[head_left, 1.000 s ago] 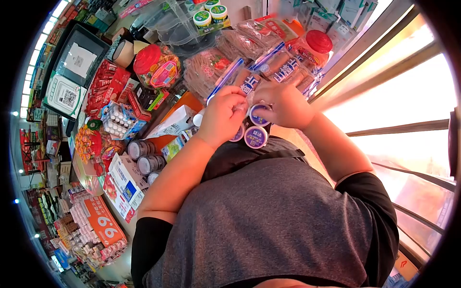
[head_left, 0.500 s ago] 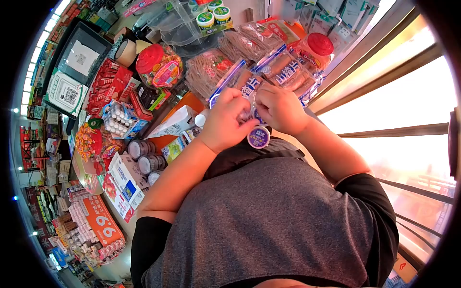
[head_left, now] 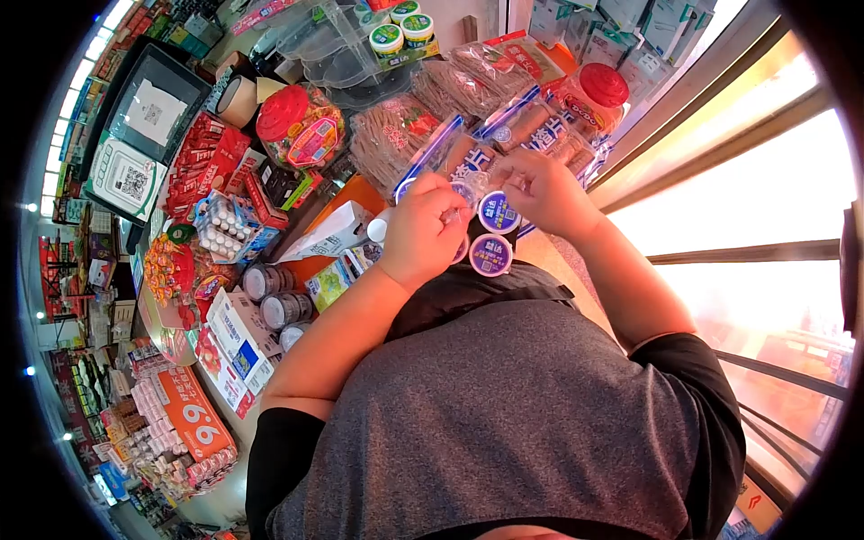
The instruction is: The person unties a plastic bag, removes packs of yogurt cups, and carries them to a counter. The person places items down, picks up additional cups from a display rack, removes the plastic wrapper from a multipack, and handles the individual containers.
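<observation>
Several small round tubs with purple lids sit in a cluster before my body. One tub (head_left: 490,255) lies nearest me, and another tub (head_left: 498,211) stands just beyond it. My left hand (head_left: 421,227) is closed at the cluster's left side, its fingers curled over tubs they partly cover. Whatever is in its fingertips is hidden. Above the right side of the cluster, my right hand (head_left: 551,196) has its fingers bent together in a pinch; I cannot make out what is in them. Behind both hands are clear bags of rolled brown snacks (head_left: 468,155) with blue seals.
A red-lidded candy jar (head_left: 300,126) and a second red-lidded jar (head_left: 601,90) stand on the counter. Green-and-white tubs (head_left: 387,39) sit at the back. Grey-lidded round containers (head_left: 281,308) and a white carton (head_left: 238,333) are on the left. A bright window (head_left: 765,180) borders the right.
My right hand has lifted away to the right from my left hand, uncovering a second purple-lidded tub. My left hand has moved slightly, with its fingers still curled.
</observation>
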The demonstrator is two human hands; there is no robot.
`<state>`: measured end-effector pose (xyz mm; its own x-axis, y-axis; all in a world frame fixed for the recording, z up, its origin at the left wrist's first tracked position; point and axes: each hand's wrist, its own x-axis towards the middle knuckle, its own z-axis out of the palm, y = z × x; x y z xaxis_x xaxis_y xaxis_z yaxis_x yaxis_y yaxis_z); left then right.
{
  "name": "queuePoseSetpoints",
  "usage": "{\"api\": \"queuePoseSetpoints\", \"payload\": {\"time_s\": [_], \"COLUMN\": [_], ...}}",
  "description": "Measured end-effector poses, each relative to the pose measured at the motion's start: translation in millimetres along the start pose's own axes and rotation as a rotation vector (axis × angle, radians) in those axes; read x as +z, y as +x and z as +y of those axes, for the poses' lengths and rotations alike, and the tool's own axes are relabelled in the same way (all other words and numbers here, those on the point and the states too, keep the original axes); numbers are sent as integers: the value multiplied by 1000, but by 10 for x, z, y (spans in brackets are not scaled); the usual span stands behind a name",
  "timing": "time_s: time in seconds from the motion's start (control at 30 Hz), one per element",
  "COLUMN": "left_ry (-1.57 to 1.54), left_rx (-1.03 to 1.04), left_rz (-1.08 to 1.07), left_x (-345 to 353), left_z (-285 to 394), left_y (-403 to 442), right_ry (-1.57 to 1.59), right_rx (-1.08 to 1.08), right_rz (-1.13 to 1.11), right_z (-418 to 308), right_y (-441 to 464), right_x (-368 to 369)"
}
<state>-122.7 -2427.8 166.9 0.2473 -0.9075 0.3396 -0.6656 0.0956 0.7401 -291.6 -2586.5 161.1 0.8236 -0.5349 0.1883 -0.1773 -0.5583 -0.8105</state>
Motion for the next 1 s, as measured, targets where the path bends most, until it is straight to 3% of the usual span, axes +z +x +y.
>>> {"api": "queuePoseSetpoints", "payload": {"time_s": [0.1, 0.3, 0.4, 0.5, 0.63, 0.73, 0.9, 1.0], "left_ry": [42, 156, 168, 167, 104, 102, 291, 328], "left_rx": [-48, -24, -37, -62, -89, -70, -77, 29], "left_rz": [-40, -14, -24, -31, -19, -3, -15, -71], "left_x": [-4, 9, 18, 20, 28, 35, 14, 49], "left_z": [78, 167, 96, 52, 41, 30, 286, 135], "left_y": [17, 71, 71, 95, 137, 149, 151, 128], "right_ry": [293, 383, 419, 210, -193, -375, -370, -390], "right_rx": [168, 61, 166, -75, -338, -433, -503, -579], "right_rz": [-163, -314, -345, -338, -154, -70, 50, 42], "right_z": [210, 344, 336, 118, -109, -152, -213, -159], "right_y": [90, 204, 273, 282, 230, 231, 186, 193], "right_x": [-45, -49, -49, -94, -28, 71, 106, 114]}}
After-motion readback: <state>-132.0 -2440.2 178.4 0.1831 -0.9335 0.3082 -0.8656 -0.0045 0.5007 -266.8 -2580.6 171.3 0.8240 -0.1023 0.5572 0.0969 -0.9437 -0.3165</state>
